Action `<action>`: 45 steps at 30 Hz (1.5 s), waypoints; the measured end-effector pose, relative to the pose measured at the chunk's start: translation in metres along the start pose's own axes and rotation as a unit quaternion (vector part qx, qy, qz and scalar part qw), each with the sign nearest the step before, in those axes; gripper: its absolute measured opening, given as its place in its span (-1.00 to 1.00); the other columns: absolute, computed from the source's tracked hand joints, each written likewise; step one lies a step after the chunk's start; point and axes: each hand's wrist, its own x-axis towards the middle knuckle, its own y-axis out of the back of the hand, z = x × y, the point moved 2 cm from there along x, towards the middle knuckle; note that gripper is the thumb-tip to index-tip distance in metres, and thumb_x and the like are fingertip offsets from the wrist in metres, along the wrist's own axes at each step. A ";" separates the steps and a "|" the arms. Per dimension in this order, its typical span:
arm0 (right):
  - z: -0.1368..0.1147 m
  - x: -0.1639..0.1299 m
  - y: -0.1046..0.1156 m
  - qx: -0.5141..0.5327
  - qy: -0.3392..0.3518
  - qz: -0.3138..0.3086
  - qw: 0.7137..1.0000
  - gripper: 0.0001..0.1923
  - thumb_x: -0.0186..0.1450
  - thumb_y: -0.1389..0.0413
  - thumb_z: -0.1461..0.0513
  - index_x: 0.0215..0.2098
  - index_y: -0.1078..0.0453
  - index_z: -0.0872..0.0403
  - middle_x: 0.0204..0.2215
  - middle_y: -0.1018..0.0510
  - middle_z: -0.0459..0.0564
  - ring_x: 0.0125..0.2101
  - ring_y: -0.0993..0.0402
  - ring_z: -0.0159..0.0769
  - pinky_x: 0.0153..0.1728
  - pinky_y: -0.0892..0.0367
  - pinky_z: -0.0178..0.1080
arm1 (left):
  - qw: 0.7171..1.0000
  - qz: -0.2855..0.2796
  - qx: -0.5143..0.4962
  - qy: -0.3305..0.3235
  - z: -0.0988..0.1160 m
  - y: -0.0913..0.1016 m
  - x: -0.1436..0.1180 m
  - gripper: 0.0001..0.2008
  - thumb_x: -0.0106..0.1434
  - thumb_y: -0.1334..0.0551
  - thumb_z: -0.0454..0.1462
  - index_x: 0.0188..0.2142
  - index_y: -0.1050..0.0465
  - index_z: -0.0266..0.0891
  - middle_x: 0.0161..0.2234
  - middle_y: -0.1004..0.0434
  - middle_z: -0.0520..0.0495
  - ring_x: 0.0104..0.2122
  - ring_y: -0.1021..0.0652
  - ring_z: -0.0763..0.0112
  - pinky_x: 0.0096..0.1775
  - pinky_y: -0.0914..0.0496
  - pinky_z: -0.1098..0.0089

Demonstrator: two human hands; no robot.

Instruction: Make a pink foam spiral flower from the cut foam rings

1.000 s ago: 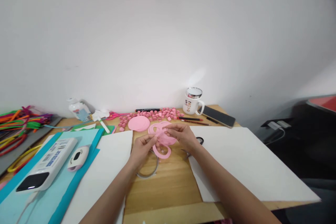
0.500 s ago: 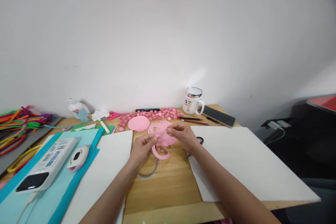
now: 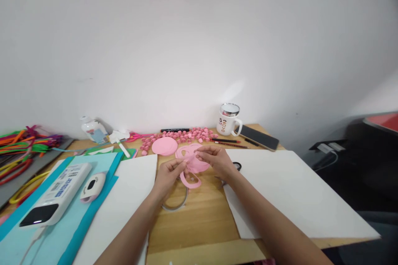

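Plain pale wall point(image 3: 155, 41) fills the whole upper half of the frame, and below it we're on a wooden table point(image 3: 195, 223), with all the action just below centre. Barely a flicker over the last second: the pink paper loop point(image 3: 192, 186) dangling near the left fingers has swung a touch to the left, and both hands keep almost the same spot. That reads, to my eye, as fine, slow fingerwork, with the pink paper pieces point(image 3: 200, 167) not yet parted. They sit at the middle of the frame, partly beneath the fingertips, just right of a stack of pink paper discs point(image 3: 164, 146). Now the pose: the left hand point(image 3: 168, 176) comes in from bottom left, knuckles up, thumb and forefinger pinching pink paper. From bottom right arrives the right hand point(image 3: 217, 159), wrist bent inward, thumb and forefinger drawn together over the same paper; whether they have an edge between them, I can't tell. Below the left hand lies a grey ring point(image 3: 174, 208), partly covered, while small pink balls point(image 3: 199, 133) and a white mug point(image 3: 226, 125) line the back of the table.
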 end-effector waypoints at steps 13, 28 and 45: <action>0.003 0.001 0.001 -0.017 -0.006 0.016 1.000 -0.78 -0.12 -0.30 0.19 -0.49 -0.49 0.10 -0.57 -0.53 -0.08 -0.52 -0.41 -0.41 -0.37 -0.32 -0.28 | 1.000 -0.010 -0.001 -0.001 0.003 -0.003 -0.001 -0.78 0.07 -0.24 -0.19 -0.53 -0.42 -0.34 -0.62 -0.42 0.01 -0.63 -0.43 0.51 -0.57 -0.35 0.49; 0.004 0.001 0.002 -0.013 0.004 0.003 1.000 -0.79 -0.11 -0.30 0.21 -0.48 -0.47 0.11 -0.58 -0.52 -0.09 -0.55 -0.40 -0.44 -0.42 -0.32 -0.32 | 1.000 -0.027 -0.009 0.004 0.003 -0.005 -0.002 -0.76 0.10 -0.22 -0.19 -0.56 -0.39 -0.34 -0.63 -0.45 -0.02 -0.62 -0.47 0.46 -0.56 -0.38 0.47; 0.001 0.001 0.001 -0.019 0.006 0.006 1.000 -0.75 -0.09 -0.29 0.16 -0.43 -0.49 0.08 -0.44 -0.56 -0.04 -0.43 -0.44 -0.37 -0.29 -0.34 -0.26 | 1.000 -0.018 0.010 -0.015 0.011 -0.006 -0.004 -0.76 0.09 -0.22 -0.21 -0.61 -0.40 -0.33 -0.65 -0.45 0.00 -0.64 -0.44 0.50 -0.49 -0.36 0.48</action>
